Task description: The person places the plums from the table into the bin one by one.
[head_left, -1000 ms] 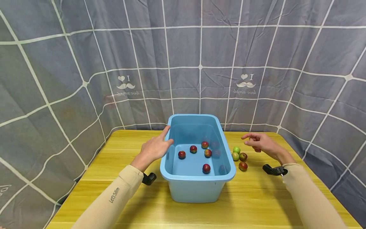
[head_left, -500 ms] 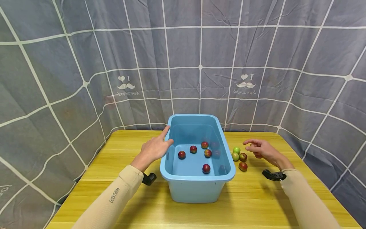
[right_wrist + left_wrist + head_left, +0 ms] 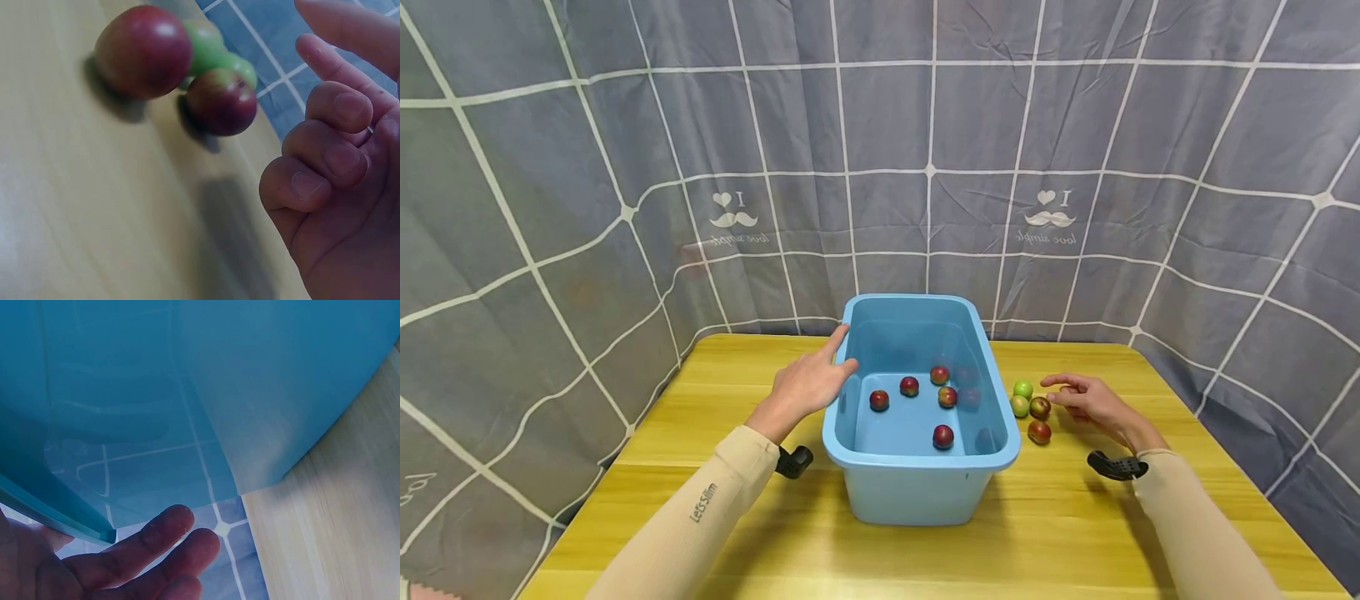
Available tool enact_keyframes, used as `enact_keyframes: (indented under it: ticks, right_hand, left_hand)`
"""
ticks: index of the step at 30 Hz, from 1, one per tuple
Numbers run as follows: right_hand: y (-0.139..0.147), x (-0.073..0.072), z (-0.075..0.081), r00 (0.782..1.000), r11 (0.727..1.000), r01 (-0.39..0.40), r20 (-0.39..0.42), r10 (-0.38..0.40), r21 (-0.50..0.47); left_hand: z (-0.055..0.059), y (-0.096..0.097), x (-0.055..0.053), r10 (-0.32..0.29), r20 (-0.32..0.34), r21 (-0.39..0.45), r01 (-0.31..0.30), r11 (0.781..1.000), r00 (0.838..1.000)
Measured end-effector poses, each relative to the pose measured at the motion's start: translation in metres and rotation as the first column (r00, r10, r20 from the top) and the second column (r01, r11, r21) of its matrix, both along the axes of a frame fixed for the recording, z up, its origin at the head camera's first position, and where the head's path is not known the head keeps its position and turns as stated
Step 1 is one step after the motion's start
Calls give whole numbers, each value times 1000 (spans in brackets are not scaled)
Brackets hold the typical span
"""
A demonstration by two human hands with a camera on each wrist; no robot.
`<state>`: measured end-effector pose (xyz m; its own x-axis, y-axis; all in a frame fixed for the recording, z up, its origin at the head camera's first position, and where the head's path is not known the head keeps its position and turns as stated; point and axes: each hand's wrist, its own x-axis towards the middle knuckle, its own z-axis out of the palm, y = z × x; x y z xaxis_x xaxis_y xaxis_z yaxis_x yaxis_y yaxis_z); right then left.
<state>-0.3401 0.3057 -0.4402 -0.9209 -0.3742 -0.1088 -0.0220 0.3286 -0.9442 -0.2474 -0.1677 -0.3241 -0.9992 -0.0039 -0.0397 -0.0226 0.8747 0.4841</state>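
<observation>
My left hand (image 3: 808, 385) holds the left rim of a blue plastic tub (image 3: 917, 463), with the thumb across the edge and the fingers along the outside. In the left wrist view the fingers lie below the rim (image 3: 75, 528). Over the table at the right, my right hand (image 3: 1093, 402) is beside several small round fruits that look like plums. Its index finger and thumb reach out, the other fingers curl, and nothing is held. Nearest it are a dark red fruit (image 3: 222, 101) and a larger-looking red one (image 3: 144, 53). Two green fruits (image 3: 1022, 389) sit behind them.
Several red fruits (image 3: 943, 436) lie spread over the tub's floor. The tub stands on a yellow wooden table (image 3: 752, 533). A grey curtain with white lines (image 3: 880, 208) hangs behind the table and along its sides.
My right hand has come down closer to the dark red fruit beside the tub. My left hand stays at the rim. The head view has shifted slightly.
</observation>
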Motion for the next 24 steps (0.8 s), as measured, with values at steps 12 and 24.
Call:
enact_keyframes:
  ticks: [12,24]
  right_hand:
    - [7,-2,-21,1000,1000,-15,7,15,11]
    - [4,0,-29,997,995,70,13,-71,70]
  left_hand:
    - [0,1,-2,-10,0,5,10,1000,1000]
    - [0,2,-1,-3,5,8,3,1000,1000]
